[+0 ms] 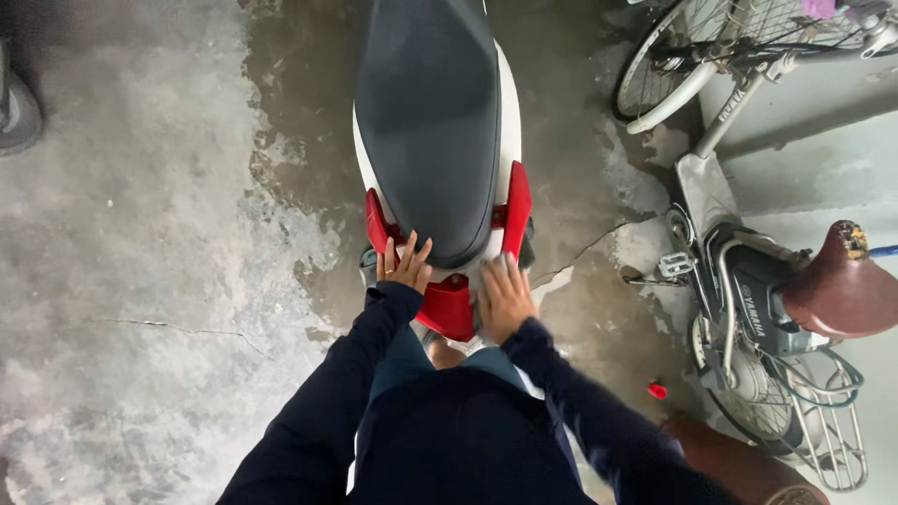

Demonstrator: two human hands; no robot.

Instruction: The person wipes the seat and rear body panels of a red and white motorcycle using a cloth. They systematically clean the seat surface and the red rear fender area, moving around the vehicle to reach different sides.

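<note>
The left hand (pixel 404 266) lays its spread fingers (pixel 408 251) flat on the back of the red-and-white scooter with a long black seat (pixel 432 122). The right hand (pixel 505 297) presses flat beside the red plastic tail piece (pixel 449 307), holding nothing. The smooth seat runs straight away from both hands. A bicycle (pixel 748 309) stands right of the scooter on rough grey concrete floor (pixel 140 281).

the scooter (pixel 435 140) stands on the floor (pixel 140 234) straight ahead of the person, its seat (pixel 430 103) running away from them. both hands rest on its rear grab rail (pixel 449 304): left hand (pixel 404 266) at the left end, right hand (pixel 505 297) right of centre. to the right stands a bicycle (pixel 776 309), another bicycle (pixel 739 47) behind it.
</note>
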